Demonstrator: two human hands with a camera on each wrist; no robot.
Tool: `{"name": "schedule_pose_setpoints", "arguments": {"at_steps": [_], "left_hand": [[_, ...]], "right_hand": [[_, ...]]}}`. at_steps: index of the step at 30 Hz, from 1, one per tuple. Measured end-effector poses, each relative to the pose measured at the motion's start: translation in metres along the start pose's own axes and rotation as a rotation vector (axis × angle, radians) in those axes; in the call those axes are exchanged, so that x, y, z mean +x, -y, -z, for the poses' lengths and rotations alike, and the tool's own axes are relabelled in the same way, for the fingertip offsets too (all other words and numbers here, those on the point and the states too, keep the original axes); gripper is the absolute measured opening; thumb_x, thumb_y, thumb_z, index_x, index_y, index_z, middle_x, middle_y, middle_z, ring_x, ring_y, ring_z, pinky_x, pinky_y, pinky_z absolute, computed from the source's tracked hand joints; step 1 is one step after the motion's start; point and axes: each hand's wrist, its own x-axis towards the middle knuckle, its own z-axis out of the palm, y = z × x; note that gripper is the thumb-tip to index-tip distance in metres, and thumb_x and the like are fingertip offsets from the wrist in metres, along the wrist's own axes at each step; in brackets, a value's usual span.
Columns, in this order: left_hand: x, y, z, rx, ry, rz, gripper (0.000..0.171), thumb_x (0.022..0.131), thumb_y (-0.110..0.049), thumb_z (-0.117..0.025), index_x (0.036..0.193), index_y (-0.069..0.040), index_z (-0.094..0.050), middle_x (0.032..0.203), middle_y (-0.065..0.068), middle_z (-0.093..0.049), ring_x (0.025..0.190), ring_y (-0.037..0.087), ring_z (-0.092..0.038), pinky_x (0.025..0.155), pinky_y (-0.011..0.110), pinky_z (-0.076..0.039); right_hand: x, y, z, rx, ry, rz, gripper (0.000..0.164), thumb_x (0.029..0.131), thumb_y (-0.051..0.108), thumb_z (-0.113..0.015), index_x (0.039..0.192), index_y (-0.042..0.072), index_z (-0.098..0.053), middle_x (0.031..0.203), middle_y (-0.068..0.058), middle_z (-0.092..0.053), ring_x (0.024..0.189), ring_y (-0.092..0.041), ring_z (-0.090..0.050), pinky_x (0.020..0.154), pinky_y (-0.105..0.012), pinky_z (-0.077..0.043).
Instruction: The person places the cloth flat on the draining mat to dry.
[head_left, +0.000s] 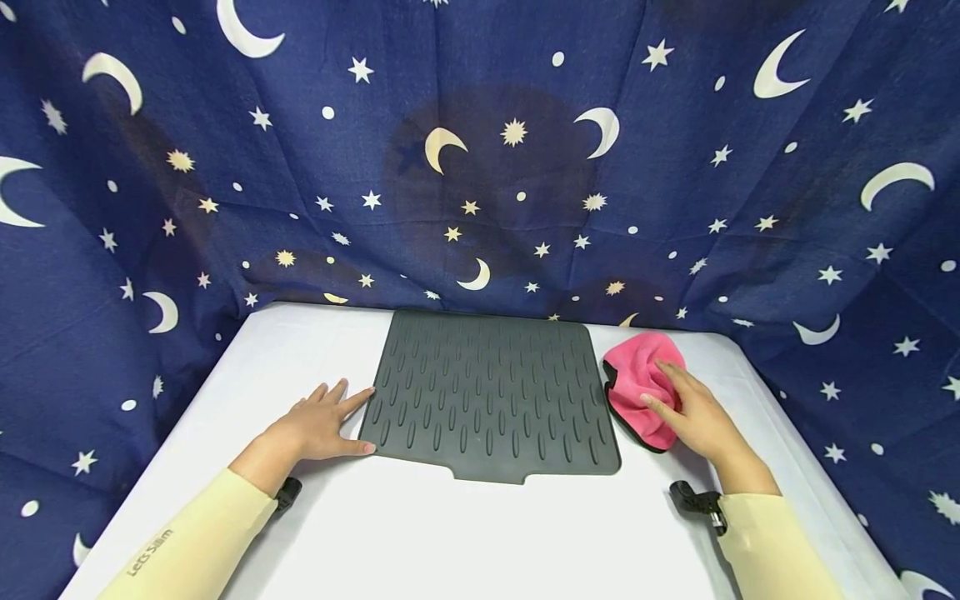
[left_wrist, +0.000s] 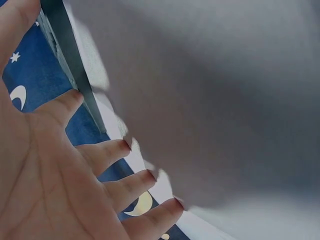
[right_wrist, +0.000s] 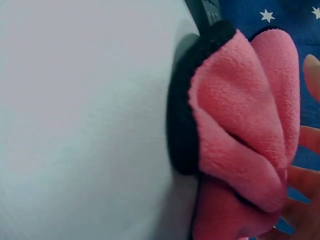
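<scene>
A dark grey ridged mat lies flat on the white table, its short tab toward the front. Beside its left edge, my left hand rests with fingers spread; thumb and index fingertip are right at that edge. The left wrist view shows the same left hand palm-on, with the mat's thin side by the index fingertip. A crumpled pink cloth with black trim sits right of the mat. Over its right side my right hand reaches with loose, parted fingers. In the right wrist view the bunched cloth partly hides them.
The white table spreads in front of the mat. A blue curtain with moons and stars hangs close behind the table and along both sides. Small black wrist mounts stick out near the sleeves.
</scene>
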Motion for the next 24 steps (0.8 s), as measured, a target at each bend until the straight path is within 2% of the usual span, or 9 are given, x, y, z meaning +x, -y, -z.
{"name": "schedule_pose_setpoints", "arguments": {"at_steps": [11, 18, 24], "left_hand": [[-0.0003, -0.0013, 0.0011, -0.003, 0.002, 0.0, 0.097, 0.069, -0.076, -0.054, 0.146, -0.025, -0.026, 0.148, 0.024, -0.019, 0.131, 0.052, -0.016, 0.097, 0.068, -0.02], [-0.0005, -0.0018, 0.0006, 0.002, 0.0, 0.001, 0.097, 0.069, -0.076, -0.053, 0.146, -0.025, -0.026, 0.148, 0.025, -0.019, 0.131, 0.052, -0.016, 0.098, 0.067, -0.02], [0.0005, -0.0012, -0.0005, 0.0, -0.002, 0.002, 0.098, 0.068, -0.077, -0.052, 0.146, -0.024, -0.027, 0.148, 0.025, -0.019, 0.131, 0.052, -0.016, 0.098, 0.068, -0.019]], "right_hand": [[-0.0012, -0.0025, -0.0095, -0.002, -0.026, -0.023, 0.06, 0.087, 0.038, -0.062, 0.134, 0.005, -0.046, 0.137, -0.023, -0.041, 0.124, -0.045, -0.035, 0.098, -0.06, -0.025], [-0.001, -0.0021, -0.0103, -0.054, -0.134, 0.052, 0.041, 0.082, 0.024, -0.07, 0.117, 0.004, -0.061, 0.121, -0.021, -0.055, 0.113, -0.042, -0.047, 0.092, -0.056, -0.034], [-0.0003, -0.0005, -0.0106, -0.047, -0.22, 0.109, 0.034, 0.074, 0.015, -0.077, 0.106, 0.008, -0.069, 0.109, -0.012, -0.063, 0.103, -0.033, -0.057, 0.088, -0.044, -0.038]]}}
